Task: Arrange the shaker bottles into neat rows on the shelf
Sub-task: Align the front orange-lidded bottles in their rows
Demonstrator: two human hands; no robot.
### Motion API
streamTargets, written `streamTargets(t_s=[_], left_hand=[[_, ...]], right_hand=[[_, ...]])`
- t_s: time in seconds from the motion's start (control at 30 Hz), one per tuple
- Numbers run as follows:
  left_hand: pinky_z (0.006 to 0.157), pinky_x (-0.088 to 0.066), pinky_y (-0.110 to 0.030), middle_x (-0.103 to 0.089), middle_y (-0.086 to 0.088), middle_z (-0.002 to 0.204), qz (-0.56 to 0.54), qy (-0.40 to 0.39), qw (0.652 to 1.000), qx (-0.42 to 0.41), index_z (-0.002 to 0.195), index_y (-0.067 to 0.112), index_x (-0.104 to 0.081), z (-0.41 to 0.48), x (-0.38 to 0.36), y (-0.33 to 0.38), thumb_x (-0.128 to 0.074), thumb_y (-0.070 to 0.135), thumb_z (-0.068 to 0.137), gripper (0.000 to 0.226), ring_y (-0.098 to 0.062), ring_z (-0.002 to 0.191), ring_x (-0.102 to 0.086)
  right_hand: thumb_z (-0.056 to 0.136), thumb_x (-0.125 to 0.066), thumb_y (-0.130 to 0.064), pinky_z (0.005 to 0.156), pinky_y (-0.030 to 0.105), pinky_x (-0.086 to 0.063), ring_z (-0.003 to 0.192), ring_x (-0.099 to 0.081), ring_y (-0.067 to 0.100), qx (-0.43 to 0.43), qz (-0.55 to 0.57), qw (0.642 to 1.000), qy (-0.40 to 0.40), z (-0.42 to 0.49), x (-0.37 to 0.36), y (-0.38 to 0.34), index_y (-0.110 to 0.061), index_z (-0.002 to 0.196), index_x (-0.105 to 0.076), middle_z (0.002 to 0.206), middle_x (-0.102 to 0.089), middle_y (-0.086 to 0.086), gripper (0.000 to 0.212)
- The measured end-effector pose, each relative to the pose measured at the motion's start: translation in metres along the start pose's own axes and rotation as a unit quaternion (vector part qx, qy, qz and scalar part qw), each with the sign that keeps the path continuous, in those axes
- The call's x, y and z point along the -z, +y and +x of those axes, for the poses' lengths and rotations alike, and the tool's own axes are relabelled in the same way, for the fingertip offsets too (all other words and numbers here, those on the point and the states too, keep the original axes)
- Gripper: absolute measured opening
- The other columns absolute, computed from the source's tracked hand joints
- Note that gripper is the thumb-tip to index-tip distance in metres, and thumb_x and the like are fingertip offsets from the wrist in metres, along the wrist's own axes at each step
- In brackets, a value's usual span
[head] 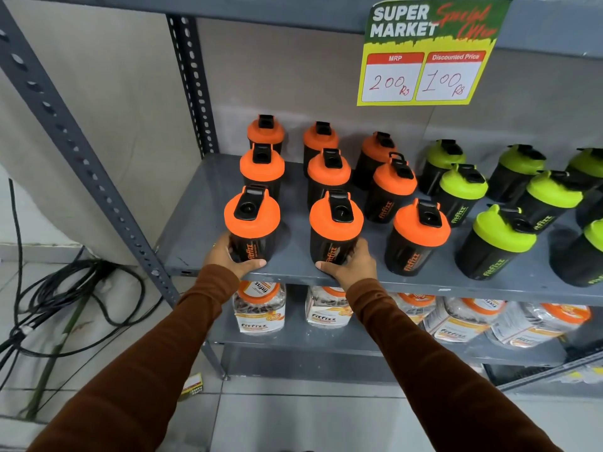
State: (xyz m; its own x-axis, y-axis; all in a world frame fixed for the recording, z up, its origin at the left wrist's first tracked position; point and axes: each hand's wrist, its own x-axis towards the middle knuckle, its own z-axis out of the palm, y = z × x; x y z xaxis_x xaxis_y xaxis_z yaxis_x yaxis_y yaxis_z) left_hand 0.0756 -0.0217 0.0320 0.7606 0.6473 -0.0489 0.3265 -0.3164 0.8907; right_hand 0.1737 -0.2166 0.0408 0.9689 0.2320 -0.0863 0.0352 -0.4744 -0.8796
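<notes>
Black shaker bottles stand upright on the grey metal shelf (202, 203). Several have orange lids and form three columns on the left; several green-lidded ones (496, 243) stand on the right. My left hand (228, 256) grips the base of the front-left orange-lidded bottle (251, 223) at the shelf's front edge. Around the base of the front-middle orange-lidded bottle (336, 226) my right hand (352, 262) is wrapped. A third front orange-lidded bottle (417, 236) stands untouched just to the right.
A price sign (427, 50) hangs from the shelf above. Clear jars with orange lids (261, 308) fill the shelf below. The slotted shelf upright (81, 151) slants at the left, with black cables (65, 288) on the floor beside it.
</notes>
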Motion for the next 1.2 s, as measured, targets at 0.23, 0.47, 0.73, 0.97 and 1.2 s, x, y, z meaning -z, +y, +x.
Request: streamTargets(t_s=[0.23, 0.47, 0.73, 0.97, 1.2], left_hand=[[0.098, -0.043, -0.047, -0.056, -0.018, 0.125, 0.002, 0.009, 1.000, 0.001, 0.117, 0.006, -0.048, -0.003, 0.000, 0.002, -0.082, 0.014, 0.059, 0.067, -0.035, 0.115, -0.052], [0.098, -0.044, -0.048, -0.057, -0.017, 0.125, 0.007, 0.017, 1.000, 0.001, 0.117, 0.006, -0.048, -0.004, 0.000, 0.006, -0.083, 0.015, 0.058, 0.069, -0.035, 0.113, -0.052], [0.096, -0.045, -0.046, -0.058, -0.015, 0.124, 0.019, 0.013, 1.000, 0.003, 0.116, 0.008, -0.049, -0.006, -0.002, 0.006, -0.083, 0.019, 0.058, 0.068, -0.034, 0.112, -0.053], [0.094, -0.045, -0.043, -0.059, -0.016, 0.121, 0.030, 0.018, 0.999, 0.000, 0.114, 0.007, -0.051, -0.008, -0.003, 0.009, -0.083, 0.020, 0.058, 0.066, -0.034, 0.110, -0.054], [0.099, -0.041, -0.045, -0.056, -0.015, 0.126, 0.042, 0.000, 0.999, -0.005, 0.117, 0.008, -0.047, -0.010, -0.004, 0.008, -0.084, 0.020, 0.056, 0.072, -0.035, 0.116, -0.050]], right_hand=[[0.061, -0.085, -0.015, 0.100, 0.040, -0.045, 0.115, -0.056, 0.031, -0.004, 0.001, 1.000, 0.009, 0.000, -0.002, 0.001, -0.006, 0.116, -0.044, 0.124, -0.059, 0.015, 0.069], [0.059, -0.087, -0.017, 0.099, 0.039, -0.045, 0.114, -0.056, 0.030, -0.002, -0.010, 1.000, 0.017, 0.001, -0.003, 0.002, -0.005, 0.115, -0.044, 0.124, -0.059, 0.015, 0.072], [0.058, -0.087, -0.016, 0.100, 0.039, -0.046, 0.114, -0.057, 0.029, -0.001, -0.004, 1.000, 0.020, 0.001, -0.004, 0.004, -0.006, 0.115, -0.044, 0.123, -0.060, 0.014, 0.072], [0.058, -0.087, -0.016, 0.100, 0.040, -0.046, 0.114, -0.057, 0.029, -0.002, 0.002, 1.000, 0.023, 0.000, -0.004, 0.005, -0.006, 0.117, -0.044, 0.124, -0.060, 0.015, 0.074], [0.060, -0.086, -0.015, 0.100, 0.039, -0.045, 0.115, -0.056, 0.030, 0.003, 0.003, 1.000, 0.008, -0.001, -0.002, 0.004, -0.007, 0.117, -0.043, 0.125, -0.059, 0.014, 0.072]])
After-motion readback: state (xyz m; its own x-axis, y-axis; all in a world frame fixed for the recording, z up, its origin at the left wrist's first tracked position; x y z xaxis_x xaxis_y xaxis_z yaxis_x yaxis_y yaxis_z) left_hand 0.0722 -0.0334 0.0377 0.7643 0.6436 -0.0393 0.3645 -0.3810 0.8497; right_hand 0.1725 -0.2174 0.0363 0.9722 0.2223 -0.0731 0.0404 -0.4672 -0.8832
